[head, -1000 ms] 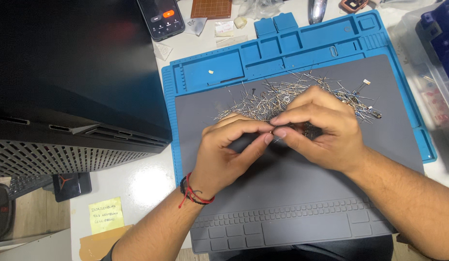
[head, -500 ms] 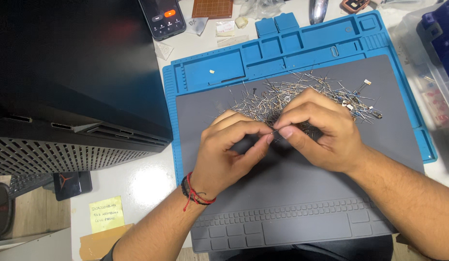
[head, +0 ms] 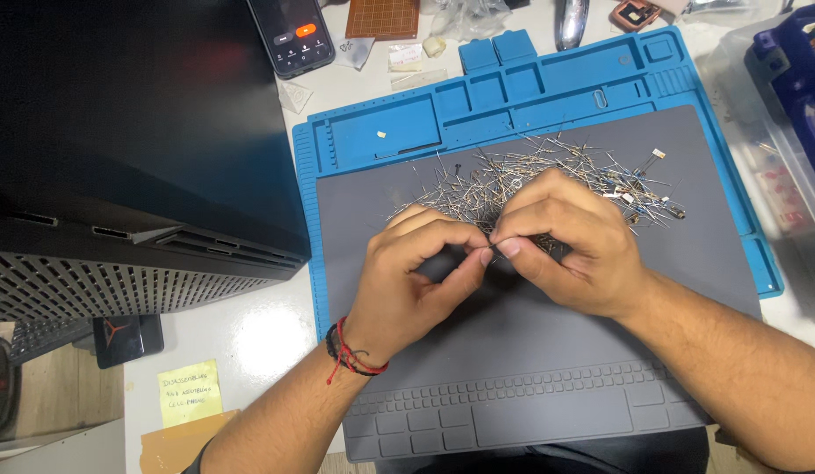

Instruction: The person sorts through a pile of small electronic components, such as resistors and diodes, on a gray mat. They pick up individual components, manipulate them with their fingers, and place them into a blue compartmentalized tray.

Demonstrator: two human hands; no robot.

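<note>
Both hands pinch one thin lead [head: 493,240] between them, the left hand [head: 414,276] and right hand [head: 561,241] closed to fingertip grips. The pile [head: 530,180] lies just beyond. A slack grip could drop the lead into that tangle.

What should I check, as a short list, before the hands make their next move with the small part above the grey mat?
1. Both hands meet at the fingertips: left hand, right hand: ok.
2. Small thin component pinched between them: ok, but its kind: cannot tell.
3. Pile of thin metal-legged components lies on the grey silicone work mat: ok.
4. Blue tray compartments unobstructed: ok.
5. Black phone away from the hands: ok.
</note>
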